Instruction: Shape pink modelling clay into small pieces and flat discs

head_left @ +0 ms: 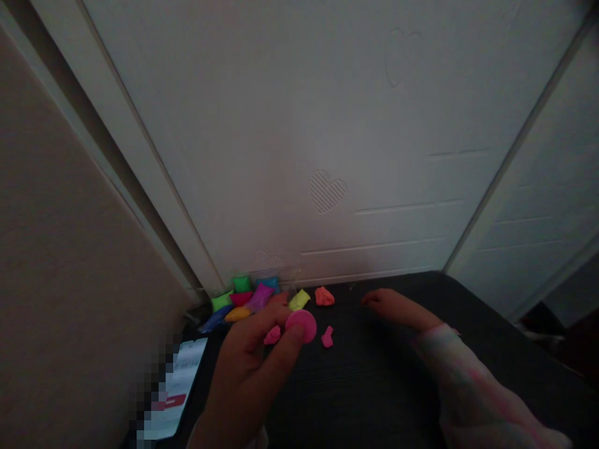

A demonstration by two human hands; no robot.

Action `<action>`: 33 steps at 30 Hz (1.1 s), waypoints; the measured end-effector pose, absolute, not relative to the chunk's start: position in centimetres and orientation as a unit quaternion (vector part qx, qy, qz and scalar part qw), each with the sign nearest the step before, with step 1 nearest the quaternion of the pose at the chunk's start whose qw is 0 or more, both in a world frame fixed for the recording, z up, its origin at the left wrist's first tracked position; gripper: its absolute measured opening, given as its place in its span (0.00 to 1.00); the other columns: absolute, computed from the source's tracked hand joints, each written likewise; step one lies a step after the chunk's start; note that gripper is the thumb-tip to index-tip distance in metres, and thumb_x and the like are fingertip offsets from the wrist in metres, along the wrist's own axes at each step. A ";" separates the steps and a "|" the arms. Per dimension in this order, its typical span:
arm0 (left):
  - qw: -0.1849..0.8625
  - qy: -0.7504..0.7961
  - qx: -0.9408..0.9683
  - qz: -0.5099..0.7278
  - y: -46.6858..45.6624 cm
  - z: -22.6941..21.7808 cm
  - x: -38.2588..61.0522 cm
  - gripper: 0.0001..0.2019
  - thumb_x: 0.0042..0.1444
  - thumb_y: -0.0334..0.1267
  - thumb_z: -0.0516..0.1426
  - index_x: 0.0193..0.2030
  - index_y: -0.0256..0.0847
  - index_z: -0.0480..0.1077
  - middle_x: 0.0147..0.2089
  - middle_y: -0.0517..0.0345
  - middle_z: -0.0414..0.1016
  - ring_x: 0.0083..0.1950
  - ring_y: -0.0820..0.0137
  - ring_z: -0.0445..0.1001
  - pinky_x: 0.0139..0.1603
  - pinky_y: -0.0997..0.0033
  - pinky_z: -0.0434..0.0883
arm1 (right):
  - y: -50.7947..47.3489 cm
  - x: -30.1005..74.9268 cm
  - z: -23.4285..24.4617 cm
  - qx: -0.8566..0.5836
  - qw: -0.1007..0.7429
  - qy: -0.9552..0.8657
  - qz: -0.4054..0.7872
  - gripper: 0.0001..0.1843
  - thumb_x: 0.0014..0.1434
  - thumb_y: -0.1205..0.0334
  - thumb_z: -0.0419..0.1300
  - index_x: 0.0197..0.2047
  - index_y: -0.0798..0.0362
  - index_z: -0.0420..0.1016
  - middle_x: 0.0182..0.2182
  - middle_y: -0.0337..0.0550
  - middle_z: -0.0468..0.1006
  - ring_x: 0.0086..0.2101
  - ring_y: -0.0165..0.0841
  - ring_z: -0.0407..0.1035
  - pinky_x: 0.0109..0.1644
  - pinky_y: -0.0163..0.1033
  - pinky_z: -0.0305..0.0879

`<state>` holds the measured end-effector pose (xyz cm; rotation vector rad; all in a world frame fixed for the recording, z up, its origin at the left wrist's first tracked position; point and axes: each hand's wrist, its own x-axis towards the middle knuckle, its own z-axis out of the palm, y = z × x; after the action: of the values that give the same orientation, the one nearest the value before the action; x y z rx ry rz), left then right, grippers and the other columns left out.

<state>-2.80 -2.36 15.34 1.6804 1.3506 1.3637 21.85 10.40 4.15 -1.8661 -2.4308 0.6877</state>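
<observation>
My left hand (248, 368) is raised over the dark table (374, 386), fingers pinched on a round pink clay disc (302, 325). A small pink clay lump (272, 336) shows by the same fingers; whether it is held or lying on the table I cannot tell. My right hand (393, 307), in a pale pink-patterned sleeve, rests on the table to the right with its fingers curled low, and I see nothing in it. Another pink clay bit (327, 337) and an orange-red lump (324, 296) lie between the hands.
Several small packets of coloured clay (243, 298), green, magenta, blue, orange and yellow, are piled at the table's back left corner against a white wall with heart shapes (327, 191). A lit phone (180, 386) lies at the left edge. The room is dim.
</observation>
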 end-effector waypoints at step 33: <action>0.285 0.501 0.647 0.498 -2.4 15.2 -3.1 0.07 0.48 0.39 0.52 0.25 0.41 0.68 0.26 0.61 0.70 0.35 0.69 0.68 0.35 0.74 0.63 | 8.3 16.7 2.8 -0.601 -0.014 -0.789 0.129 0.18 0.51 0.64 0.42 0.40 0.50 0.68 0.37 0.47 0.73 0.36 0.39 0.68 0.35 0.40 0.61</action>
<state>-3.13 -2.36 15.18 1.7313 1.3404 1.3321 16.68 8.34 2.76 -1.9055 -2.4997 0.4093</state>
